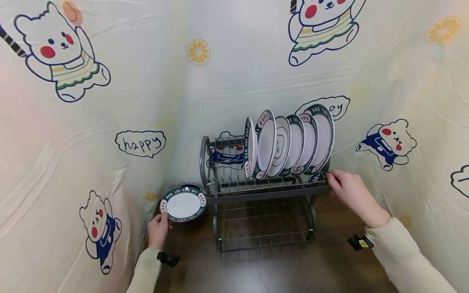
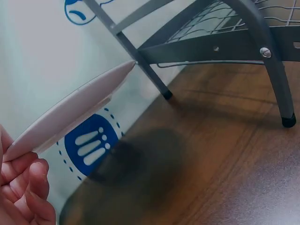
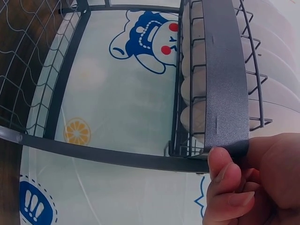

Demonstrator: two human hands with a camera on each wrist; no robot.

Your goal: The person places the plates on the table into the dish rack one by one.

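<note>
A white plate (image 1: 183,205) with a dark green lettered rim is pinched at its near edge by my left hand (image 1: 158,231), left of the rack. In the left wrist view the plate (image 2: 75,105) is seen edge-on, tilted and raised over the wooden surface, with a shadow below. My right hand (image 1: 346,191) grips the right front corner of the two-tier grey dish rack (image 1: 264,196). In the right wrist view its fingers (image 3: 229,187) curl round the end of the rack's frame bar (image 3: 227,84). Several similar plates (image 1: 293,142) stand upright in the upper tier, toward the right.
The rack's lower tier (image 1: 261,243) is a wire shelf close over the brown wooden tabletop (image 1: 271,270). A cloth (image 1: 234,81) printed with cartoon bears hangs behind and along both sides. Bare wire slots (image 1: 227,175) show at the upper tier's left.
</note>
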